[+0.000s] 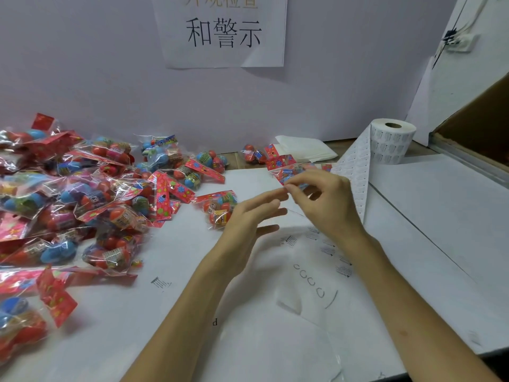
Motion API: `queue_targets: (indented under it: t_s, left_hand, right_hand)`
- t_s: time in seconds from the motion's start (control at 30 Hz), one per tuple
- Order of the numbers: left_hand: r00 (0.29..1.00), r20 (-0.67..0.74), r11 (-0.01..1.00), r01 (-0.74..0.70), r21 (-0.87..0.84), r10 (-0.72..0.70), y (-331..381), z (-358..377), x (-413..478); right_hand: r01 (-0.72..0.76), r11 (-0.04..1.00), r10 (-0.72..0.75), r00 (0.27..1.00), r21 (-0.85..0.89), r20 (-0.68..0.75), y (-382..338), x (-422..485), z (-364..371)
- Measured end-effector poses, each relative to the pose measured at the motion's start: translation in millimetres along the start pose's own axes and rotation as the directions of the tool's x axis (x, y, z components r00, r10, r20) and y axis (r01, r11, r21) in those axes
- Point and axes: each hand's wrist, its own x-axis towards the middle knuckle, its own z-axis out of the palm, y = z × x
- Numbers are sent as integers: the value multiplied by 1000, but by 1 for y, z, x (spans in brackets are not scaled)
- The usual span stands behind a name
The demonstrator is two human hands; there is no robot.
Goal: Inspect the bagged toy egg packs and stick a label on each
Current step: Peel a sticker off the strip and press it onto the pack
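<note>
A clear bagged egg pack (292, 170) with a red flowered header sits just behind my right hand (323, 199). That hand's thumb and forefinger pinch the pack's near edge. My left hand (252, 216) hovers beside it with fingers stretched out, the forefinger tip nearly touching the right fingertips, and holds nothing. Another pack (220, 206) lies on the table right behind the left hand. The white label roll (392, 142) stands at the back right, and its strip of labels (355, 175) hangs down next to my right hand.
A big heap of egg packs (82, 194) covers the left of the white table (275, 326). A single pack (253, 154) and a folded white cloth (303, 148) lie by the wall. A cardboard box (479, 133) stands at the far right.
</note>
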Motion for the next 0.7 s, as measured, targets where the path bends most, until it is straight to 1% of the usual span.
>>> queue_targets:
  t_s: [0.03, 0.1, 0.17, 0.23, 0.33, 0.43, 0.53, 0.7]
  left_hand:
    - [1000, 4, 999, 17, -45, -17, 1, 0, 1]
    - [999, -8, 993, 35, -115, -36, 2, -2, 1]
    - [999, -37, 990, 21, -137, -26, 1, -3, 0]
    - [996, -91, 992, 1, -128, -13, 1, -2, -1]
    - [986, -162, 997, -43, -58, 33, 1, 0, 0]
    - [982, -170, 997, -80, 0, 79, 2, 1, 0]
    - [982, -164, 995, -91, 36, 95, 1, 2, 0]
    - [979, -164, 991, -107, 76, 118, -3, 1, 1]
  right_hand:
    - [6, 1000, -6, 999, -9, 37, 0, 0, 2]
    - [-32, 999, 31, 994, 8, 109, -1, -1, 2]
    - [-82, 995, 68, 979, 63, 192, 1, 0, -2]
    - [-158, 975, 115, 960, 158, 254, 2, 1, -6]
    - [-297, 913, 239, 945, 280, 223, 2, 4, -9]
    - [-379, 859, 324, 923, 345, 208, 1, 8, -8]
    - [-409, 834, 341, 909, 371, 239, 0, 7, -8]
    - [-401, 836, 326, 912, 375, 248, -2, 6, -6]
